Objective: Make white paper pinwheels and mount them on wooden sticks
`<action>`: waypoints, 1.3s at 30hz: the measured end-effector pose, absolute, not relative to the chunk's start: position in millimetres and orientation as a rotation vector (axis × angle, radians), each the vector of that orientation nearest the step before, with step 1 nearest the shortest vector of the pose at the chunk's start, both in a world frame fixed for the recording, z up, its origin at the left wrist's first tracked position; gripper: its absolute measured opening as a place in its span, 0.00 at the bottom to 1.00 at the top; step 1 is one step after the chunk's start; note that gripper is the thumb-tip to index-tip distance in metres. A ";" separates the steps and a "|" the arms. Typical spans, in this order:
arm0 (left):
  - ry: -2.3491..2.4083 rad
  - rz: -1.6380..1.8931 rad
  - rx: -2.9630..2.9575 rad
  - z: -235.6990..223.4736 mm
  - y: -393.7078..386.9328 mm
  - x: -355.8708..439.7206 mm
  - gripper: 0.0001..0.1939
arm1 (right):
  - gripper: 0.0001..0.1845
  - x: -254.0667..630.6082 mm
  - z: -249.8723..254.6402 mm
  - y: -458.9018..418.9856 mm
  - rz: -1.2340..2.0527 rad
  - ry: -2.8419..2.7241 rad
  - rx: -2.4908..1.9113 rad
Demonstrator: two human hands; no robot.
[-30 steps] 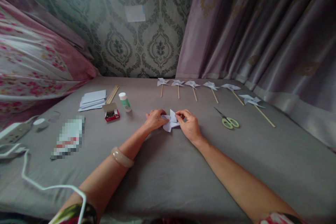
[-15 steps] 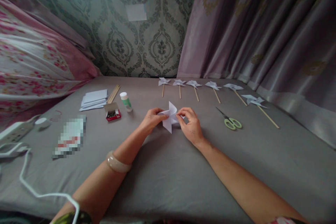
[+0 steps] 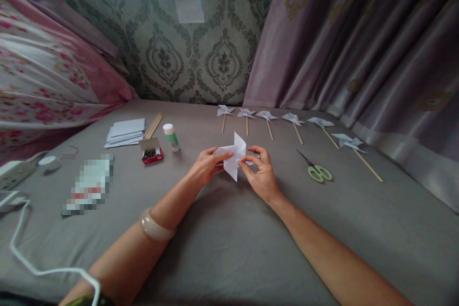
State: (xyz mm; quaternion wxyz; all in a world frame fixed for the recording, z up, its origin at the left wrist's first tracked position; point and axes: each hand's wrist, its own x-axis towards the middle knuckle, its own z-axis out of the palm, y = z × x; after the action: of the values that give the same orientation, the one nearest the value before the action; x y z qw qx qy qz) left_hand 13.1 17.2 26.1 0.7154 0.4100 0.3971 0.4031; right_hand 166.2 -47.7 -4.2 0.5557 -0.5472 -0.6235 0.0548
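Observation:
A white paper pinwheel (image 3: 232, 165) is held up over the grey cloth, its blades spread between my two hands. My left hand (image 3: 210, 165) grips its left side, thumb on the front and fingers behind. On the other side, my right hand (image 3: 260, 169) has thumb and index finger pinched at the pinwheel near its middle. Whether a small pin sits in that pinch is too small to tell. Left of my hands stands an open red box (image 3: 152, 154) of small dark metal pieces, beside a glue stick (image 3: 171, 137) with a white cap.
Several finished pinwheels on sticks (image 3: 268, 122) lie in a row along the back and right. Green-handled scissors (image 3: 315, 168) lie at right. Stacked white paper (image 3: 125, 133), wooden sticks (image 3: 154, 125), a blurred packet (image 3: 89, 184) and a power strip (image 3: 14, 172) with a white cable are at left.
My right thumb and index finger have moved left and down onto the pinwheel's middle. The pinwheel faces more toward me. My view has shifted slightly.

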 end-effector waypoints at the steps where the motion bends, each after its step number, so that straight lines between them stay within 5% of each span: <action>1: 0.866 0.885 0.899 25.3 17.1 13.4 0.23 | 0.06 166.0 -4.1 -47.8 0.133 -1.476 -1.294; 39: 0.789 0.880 0.853 22.2 4.0 24.3 0.13 | 0.09 166.8 -3.5 -46.8 0.025 -1.428 -1.304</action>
State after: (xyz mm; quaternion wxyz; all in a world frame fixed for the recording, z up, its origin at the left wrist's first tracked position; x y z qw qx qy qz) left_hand 24.3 4.0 22.2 0.7462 0.3897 0.3603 0.4019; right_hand 166.8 -46.8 -3.5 0.5680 -0.5549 -0.6077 0.0107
